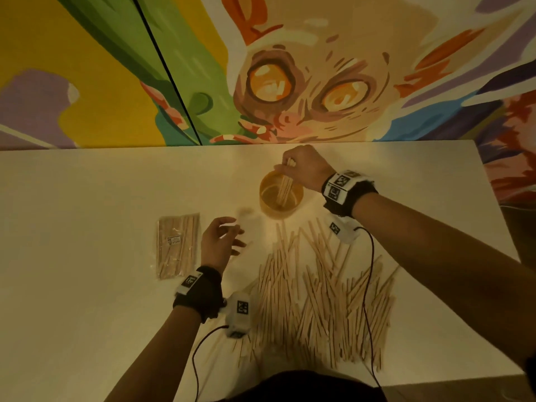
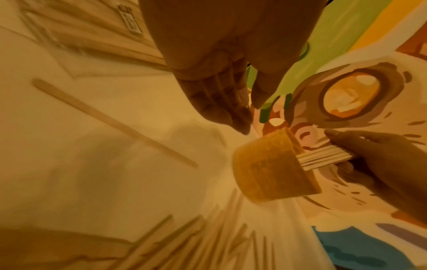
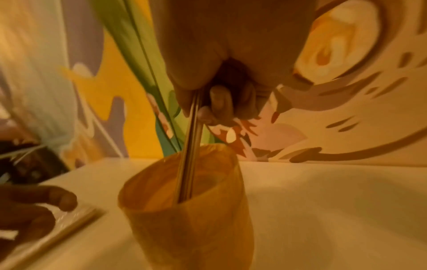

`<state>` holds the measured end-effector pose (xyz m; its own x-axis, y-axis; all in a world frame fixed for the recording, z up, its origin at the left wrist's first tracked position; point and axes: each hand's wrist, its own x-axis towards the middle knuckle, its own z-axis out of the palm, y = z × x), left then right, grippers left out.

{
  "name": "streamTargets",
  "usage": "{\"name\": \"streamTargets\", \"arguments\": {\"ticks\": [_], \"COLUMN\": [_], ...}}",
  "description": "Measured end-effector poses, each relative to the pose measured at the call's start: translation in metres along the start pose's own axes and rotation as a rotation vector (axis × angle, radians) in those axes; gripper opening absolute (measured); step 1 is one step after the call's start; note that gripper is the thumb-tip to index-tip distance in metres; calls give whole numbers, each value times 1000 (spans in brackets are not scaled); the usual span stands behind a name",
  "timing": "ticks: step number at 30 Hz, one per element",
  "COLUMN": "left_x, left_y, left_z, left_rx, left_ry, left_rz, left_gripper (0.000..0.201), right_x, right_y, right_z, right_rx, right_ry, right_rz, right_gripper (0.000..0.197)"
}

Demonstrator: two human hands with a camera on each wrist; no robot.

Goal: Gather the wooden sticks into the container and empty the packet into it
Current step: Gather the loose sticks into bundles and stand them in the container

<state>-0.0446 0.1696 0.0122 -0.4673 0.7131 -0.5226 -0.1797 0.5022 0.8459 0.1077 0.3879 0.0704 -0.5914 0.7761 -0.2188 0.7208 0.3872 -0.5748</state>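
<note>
An amber translucent cup [image 1: 280,195] stands on the white table [image 1: 87,198] near the far edge. My right hand [image 1: 301,166] hovers over its rim and pinches a small bundle of wooden sticks [image 3: 189,160] whose lower ends reach down inside the cup [image 3: 191,210]. A wide heap of loose wooden sticks [image 1: 322,297] lies in front of me. My left hand [image 1: 220,242] hangs above the table left of the heap, fingers relaxed and holding nothing. A sealed clear packet of sticks [image 1: 177,245] lies flat left of that hand. One stray stick [image 2: 110,120] lies alone beside the packet [image 2: 87,31].
A painted mural wall [image 1: 261,68] rises directly behind the table's far edge. The table's right edge [image 1: 493,198] lies a little beyond my right arm. Thin black cables [image 1: 368,285] trail from both wrist cameras across the heap and the near table.
</note>
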Motion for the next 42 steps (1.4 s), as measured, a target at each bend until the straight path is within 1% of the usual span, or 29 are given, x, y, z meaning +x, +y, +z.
{"name": "streamTargets", "arguments": {"ticks": [2, 4, 6, 8, 11, 13, 14, 16, 18, 20, 22, 24, 25, 27, 28, 30, 33, 36, 39, 42], "left_x": [-2, -5, -8, -13, -23, -31, -37, -49, -60, -72, -84, -96, -102, -112, -116, -123, -132, -139, -141, -135], "left_y": [-11, -21, -29, -36, -43, -49, -52, -60, -69, -79, -88, -97, -102, -108, -111, -116, -117, -111, -101, -97], "left_z": [-9, -17, -24, -30, -37, -41, -43, -48, -54, -63, -71, -80, -83, -89, -90, -89, -76, -52, -23, 5], "left_rx": [62, 146, 246, 349, 444, 496, 523, 571, 598, 623, 674, 826, 918, 1048, 1079, 1108, 1114, 1137, 1150, 1191], "left_ry": [0, 5, 7, -2, -32, -69, -92, -123, -127, -117, -87, -18, 11, 9, -1, -26, -53, -125, -124, -126], "left_rz": [2, 15, 44, 76, 89, 93, 95, 99, 97, 83, 82, 110, 119, 80, 53, 16, 25, 53, 49, 2], "left_gripper": [14, 10, 10, 9, 9, 10, 11, 13, 17, 19, 14, 8, 12, 28, 34, 37, 37, 44, 57, 77], "right_x": [6, 9, 8, 6, -6, -21, -31, -56, -86, -122, -158, -192, -207, -234, -245, -264, -284, -296, -302, -308], "right_y": [-4, -5, -5, -8, -12, -13, -13, -12, -10, -6, 2, 10, 15, 24, 28, 34, 37, 37, 38, 41], "right_z": [13, 24, 30, 27, 12, 1, -4, -9, -5, 7, 25, 47, 58, 80, 90, 106, 124, 133, 138, 139], "right_rx": [-151, -238, -286, -292, -306, -238, -183, -40, 76, 123, 129, 120, 122, 134, 141, 151, 169, 193, 229, 249], "right_ry": [-107, -181, -192, -146, -54, 8, 41, 86, 89, 31, -69, -186, -235, -305, -327, -364, -447, -498, -528, -547], "right_rz": [-20, -9, 1, 3, 11, 17, 12, 10, 39, 91, 132, 183, 210, 273, 306, 360, 388, 417, 432, 423], "right_gripper": [33, 37, 38, 36, 46, 50, 47, 35, 26, 23, 22, 22, 22, 23, 23, 23, 24, 21, 23, 29]}}
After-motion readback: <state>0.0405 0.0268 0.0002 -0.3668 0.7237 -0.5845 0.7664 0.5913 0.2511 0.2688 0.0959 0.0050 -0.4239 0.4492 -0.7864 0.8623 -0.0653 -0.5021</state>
